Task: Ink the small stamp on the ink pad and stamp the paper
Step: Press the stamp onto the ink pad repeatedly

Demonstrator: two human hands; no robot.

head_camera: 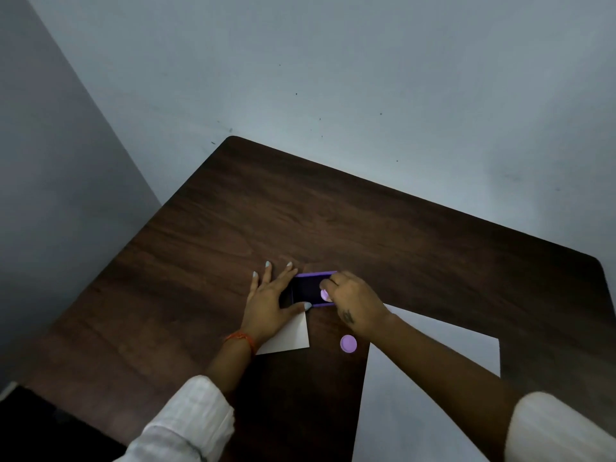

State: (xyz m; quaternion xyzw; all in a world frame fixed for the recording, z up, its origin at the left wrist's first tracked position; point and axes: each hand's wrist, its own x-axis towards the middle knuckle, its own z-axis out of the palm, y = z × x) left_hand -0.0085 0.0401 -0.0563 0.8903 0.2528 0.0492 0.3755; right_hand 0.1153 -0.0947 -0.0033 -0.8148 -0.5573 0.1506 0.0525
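Note:
A purple-framed ink pad [308, 290] with a dark inked face lies on the dark wooden table [366, 228]. My left hand [270, 295] rests flat at the pad's left edge, its thumb on the near rim, steadying it. My right hand [353, 300] pinches a small round lilac stamp [325, 295] and holds it down on the pad's right part. A large white sheet of paper [416, 395] lies at the near right, partly under my right forearm.
A round lilac cap [348, 343] lies on the table just in front of the pad. A small white paper piece [288, 338] sits under my left wrist. Grey walls close off the table's far and left sides.

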